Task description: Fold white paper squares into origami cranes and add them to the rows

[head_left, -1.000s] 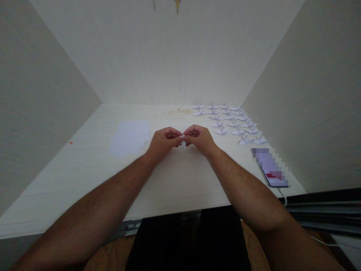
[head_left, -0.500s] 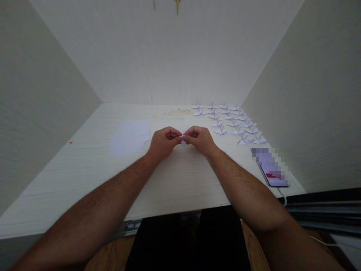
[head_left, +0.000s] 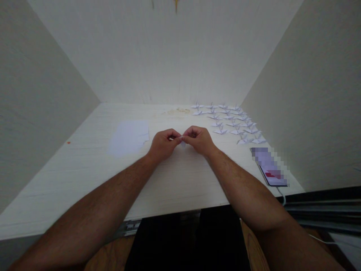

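Barely a shift this past second! Left hand [head_left: 165, 143] and right hand [head_left: 199, 140] stay pinched on the small white paper [head_left: 183, 144], above the tabletop's [head_left: 175, 184] middle, back from its front edge; lower tip fainter now, handling seemingly still under way.

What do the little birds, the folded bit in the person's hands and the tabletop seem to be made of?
Origami cranes: matte white paper, judging by their thin, pointed folds. Folded piece: probably similar paper, being white and thin, though little of it shows. Tabletop: pale and fairly dull, with grain-like streaks; perhaps laminate or painted wood.
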The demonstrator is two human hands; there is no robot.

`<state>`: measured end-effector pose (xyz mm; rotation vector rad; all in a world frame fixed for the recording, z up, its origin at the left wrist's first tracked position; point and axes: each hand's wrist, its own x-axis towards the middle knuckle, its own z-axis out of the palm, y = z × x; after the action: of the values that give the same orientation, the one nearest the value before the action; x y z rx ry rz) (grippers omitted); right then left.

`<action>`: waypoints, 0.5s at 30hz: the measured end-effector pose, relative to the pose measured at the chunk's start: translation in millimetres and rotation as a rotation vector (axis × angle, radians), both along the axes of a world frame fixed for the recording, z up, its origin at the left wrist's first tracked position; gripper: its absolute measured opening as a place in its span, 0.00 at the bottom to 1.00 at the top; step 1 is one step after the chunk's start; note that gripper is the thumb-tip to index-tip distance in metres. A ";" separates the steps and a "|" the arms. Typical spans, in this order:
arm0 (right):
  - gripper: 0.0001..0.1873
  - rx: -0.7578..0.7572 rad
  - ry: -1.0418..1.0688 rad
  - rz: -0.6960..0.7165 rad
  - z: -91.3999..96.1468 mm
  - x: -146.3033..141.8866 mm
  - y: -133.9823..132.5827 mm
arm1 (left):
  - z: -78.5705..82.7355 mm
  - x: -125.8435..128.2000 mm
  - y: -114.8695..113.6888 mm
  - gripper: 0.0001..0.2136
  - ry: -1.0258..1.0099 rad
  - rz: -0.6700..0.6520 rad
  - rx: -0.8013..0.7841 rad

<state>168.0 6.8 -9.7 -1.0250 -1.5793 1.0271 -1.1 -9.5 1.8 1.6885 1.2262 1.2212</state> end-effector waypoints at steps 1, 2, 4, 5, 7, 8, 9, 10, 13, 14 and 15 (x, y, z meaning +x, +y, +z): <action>0.13 0.010 -0.001 -0.001 1.2 -0.7 -1.2 | -0.4 0.1 -0.1 0.05 -0.008 0.005 -0.003; 0.13 0.018 -0.002 -0.001 2.2 -1.4 -2.2 | -0.8 0.2 -0.2 0.05 -0.018 0.009 -0.008; 0.12 0.025 -0.001 0.000 3.3 -2.3 -3.4 | -1.1 0.4 -0.5 0.04 -0.039 0.020 -0.018; 0.12 0.023 0.000 -0.001 3.2 -2.5 -3.4 | -0.9 0.6 -0.6 0.05 -0.046 0.028 -0.023; 0.12 0.011 0.010 -0.009 1.9 -2.8 -2.0 | 0.1 0.8 -0.6 0.05 -0.053 0.039 -0.042; 0.12 0.002 0.023 -0.013 0.9 -2.8 -0.8 | 0.7 0.9 -0.4 0.06 -0.063 0.035 -0.055; 0.12 -0.010 0.044 -0.017 -0.3 -2.8 0.5 | 1.1 0.9 -0.2 0.06 -0.081 0.022 -0.071; 0.12 -0.022 0.072 -0.019 -1.4 -2.7 1.9 | 1.3 0.8 0.1 0.06 -0.109 -0.003 -0.089; 0.13 -0.036 0.161 -0.018 -4.2 -2.1 4.8 | 0.0 0.6 1.0 0.06 -0.241 -0.080 -0.139; 0.13 -0.029 0.176 -0.016 -4.9 -1.9 5.3 | -0.9 0.5 1.3 0.07 -0.284 -0.089 -0.151; 0.13 -0.019 0.183 -0.012 -5.5 -1.6 5.7 | -1.8 0.4 1.5 0.07 -0.315 -0.088 -0.161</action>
<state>166.4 12.5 -15.2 -0.9247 -1.4155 1.0980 -0.7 -8.0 0.0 1.3587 1.0180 1.2446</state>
